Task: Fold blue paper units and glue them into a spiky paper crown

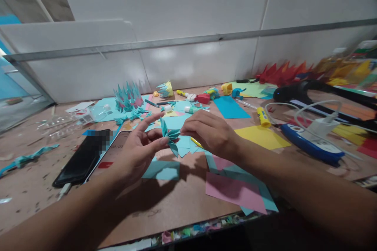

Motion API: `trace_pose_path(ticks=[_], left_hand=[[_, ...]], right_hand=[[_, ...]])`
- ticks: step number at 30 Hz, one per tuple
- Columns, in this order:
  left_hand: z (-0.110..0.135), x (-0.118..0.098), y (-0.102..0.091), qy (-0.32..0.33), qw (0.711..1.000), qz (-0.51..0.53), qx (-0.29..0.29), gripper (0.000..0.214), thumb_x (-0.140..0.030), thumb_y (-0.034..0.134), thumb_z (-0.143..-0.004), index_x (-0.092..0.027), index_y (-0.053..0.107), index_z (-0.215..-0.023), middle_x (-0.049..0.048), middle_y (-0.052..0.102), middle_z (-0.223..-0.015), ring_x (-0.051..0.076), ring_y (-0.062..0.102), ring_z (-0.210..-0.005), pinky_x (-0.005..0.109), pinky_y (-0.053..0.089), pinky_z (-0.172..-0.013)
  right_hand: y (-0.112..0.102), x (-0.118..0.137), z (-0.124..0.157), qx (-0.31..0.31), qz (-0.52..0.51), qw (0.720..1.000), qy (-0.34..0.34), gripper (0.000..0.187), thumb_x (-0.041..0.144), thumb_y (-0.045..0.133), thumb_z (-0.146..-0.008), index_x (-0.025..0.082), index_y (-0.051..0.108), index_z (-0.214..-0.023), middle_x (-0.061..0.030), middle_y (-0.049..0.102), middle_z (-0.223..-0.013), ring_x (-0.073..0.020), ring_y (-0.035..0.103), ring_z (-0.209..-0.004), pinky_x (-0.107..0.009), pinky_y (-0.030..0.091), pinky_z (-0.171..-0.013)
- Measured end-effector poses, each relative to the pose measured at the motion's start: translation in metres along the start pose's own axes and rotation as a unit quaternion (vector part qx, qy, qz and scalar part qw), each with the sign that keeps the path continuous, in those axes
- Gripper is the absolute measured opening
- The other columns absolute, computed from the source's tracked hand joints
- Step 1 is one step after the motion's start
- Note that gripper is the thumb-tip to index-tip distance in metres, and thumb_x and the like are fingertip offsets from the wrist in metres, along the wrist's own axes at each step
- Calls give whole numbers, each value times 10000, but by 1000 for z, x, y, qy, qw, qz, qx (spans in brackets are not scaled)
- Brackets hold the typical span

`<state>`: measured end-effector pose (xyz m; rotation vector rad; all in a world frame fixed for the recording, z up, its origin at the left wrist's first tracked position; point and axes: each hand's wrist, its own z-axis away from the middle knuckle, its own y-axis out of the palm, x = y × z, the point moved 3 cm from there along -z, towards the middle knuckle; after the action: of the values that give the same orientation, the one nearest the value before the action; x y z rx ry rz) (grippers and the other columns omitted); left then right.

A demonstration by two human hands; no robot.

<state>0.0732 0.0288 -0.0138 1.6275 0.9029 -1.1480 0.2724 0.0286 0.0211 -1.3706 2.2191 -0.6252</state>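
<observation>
- From my distant place I see two hands near the middle of the frame, close together but not clasped.
- The left hand [140, 143] pinches a folded teal paper piece [169, 135] between thumb and fingers; this piece is at the centre, raised above the counter [159, 211].
- The right hand [210, 131] has its fingers curled, with the tips at the right side of the piece; I cannot tell if they grip it.
- Under the right hand there lies a yellow pen [196, 142], partly covered.
- Below the hands I see a teal sheet [161, 170] and, at lower right of centre, a pink sheet [235, 191].
- Left of the left hand are a black phone [81, 159] and another phone [112, 153] with lit screen.
- At right are a yellow sheet [263, 137], a yellow glue stick [263, 117] and a blue-white device [312, 144].
- Farther, at upper left of centre, stands a spiky teal model [128, 96]; red folded pieces [282, 74] lie at upper right.
</observation>
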Motion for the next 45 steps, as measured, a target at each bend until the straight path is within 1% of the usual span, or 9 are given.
trace_pose_path(ticks=[3,6,13,18,24,29,36,40,45], left_hand=[[0,1,-1,-18,1000,8,-15,649,-213,847,-753,-287,553,-1327,-5,706,-802,229,729,-845,409,596,-808],[0,0,-1,-16,999,28,-28,637,-187,856,-734,-275,574,-1298,-6,715,-800,212,738,-820,359,610,-773],[-3,-3,-3,9,998,43,-41,628,-139,847,-729,-264,599,-1292,-17,714,-828,149,723,-780,248,602,-727],[-2,-5,1,-1,997,65,-38,641,-113,850,-711,-241,600,-1287,-22,718,-781,137,716,-728,237,604,-701],[-1,-6,2,1,998,53,-29,644,-138,848,-730,-246,585,-1308,-38,697,-750,124,694,-706,250,604,-715],[0,-2,2,-2,1000,6,3,646,-128,848,-747,-292,583,-1313,-82,632,-701,64,621,-657,188,572,-691],[0,0,2,16,998,-2,53,616,-128,810,-801,-317,566,-1334,-79,653,-712,66,658,-729,196,565,-784],[0,0,2,15,999,-12,45,617,-126,810,-800,-305,567,-1338,-76,653,-711,52,632,-691,151,541,-718],[0,1,5,10,999,8,42,607,-131,810,-794,-315,579,-1324,-68,672,-720,85,667,-733,223,577,-781]], right_hand=[[-6,0,-1,13,32,999,-42,125,94,523,-989,178,615,-977,-59,689,-887,-184,609,-821,-332,526,-749],[-9,0,-1,15,46,997,-56,97,104,559,-978,182,616,-987,-59,694,-898,-190,614,-833,-341,527,-764],[0,-1,0,-49,-59,996,49,36,140,604,-977,170,625,-970,-49,696,-883,-166,621,-862,-304,530,-792],[1,0,0,-67,-65,994,53,46,130,597,-980,157,625,-955,-56,695,-869,-163,622,-857,-293,523,-799],[-4,1,-3,-58,-30,998,23,57,118,608,-963,173,624,-962,-56,703,-890,-176,625,-867,-311,519,-792],[-1,6,-7,6,11,1000,10,54,185,613,-967,170,642,-924,-81,714,-956,-197,622,-863,-351,502,-790],[2,14,-8,-11,32,999,-14,73,190,617,-977,155,669,-940,-60,732,-926,-189,614,-862,-332,490,-772],[6,13,-6,6,30,1000,7,96,170,592,-984,151,658,-916,-61,721,-922,-188,598,-857,-341,492,-786],[6,11,-2,5,4,1000,-13,66,126,599,-968,146,651,-932,-70,713,-945,-187,607,-872,-347,506,-802]])
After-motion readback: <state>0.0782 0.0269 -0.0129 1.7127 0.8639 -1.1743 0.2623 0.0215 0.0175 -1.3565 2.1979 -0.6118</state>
